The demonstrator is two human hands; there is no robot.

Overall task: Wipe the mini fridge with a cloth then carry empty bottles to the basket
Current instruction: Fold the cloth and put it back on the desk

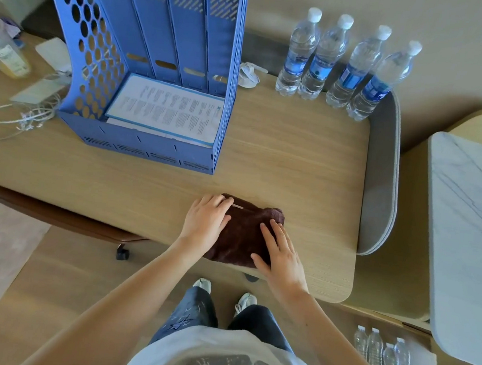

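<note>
Item one: a dark brown cloth [243,236], folded, is lying on the wooden tabletop [309,171] near its front edge. We are pressing it down with both hands. Our left hand [204,223] is resting palm-down on the cloth's left side. Its fingers are bending loosely toward the far corner beside a small white tag [237,207] and are gripping nothing. Our right hand [282,261] is lying flat on the cloth's right side, fingers straight and spread.

Item two: four water bottles [324,57] with white caps and blue labels are standing upright in a row at the tabletop's far right corner, well apart from the cloth. We are unable to tell whether they are holding water.

Item three: a blue perforated file organizer [158,54] is standing at the far left, with a printed sheet [167,109] lying in its base.

Item four: white cables [23,118] are trailing left of the organizer.

Item five: more clear bottles [382,357] are standing on the floor at the lower right, beside a marble-topped cabinet [467,221].
</note>
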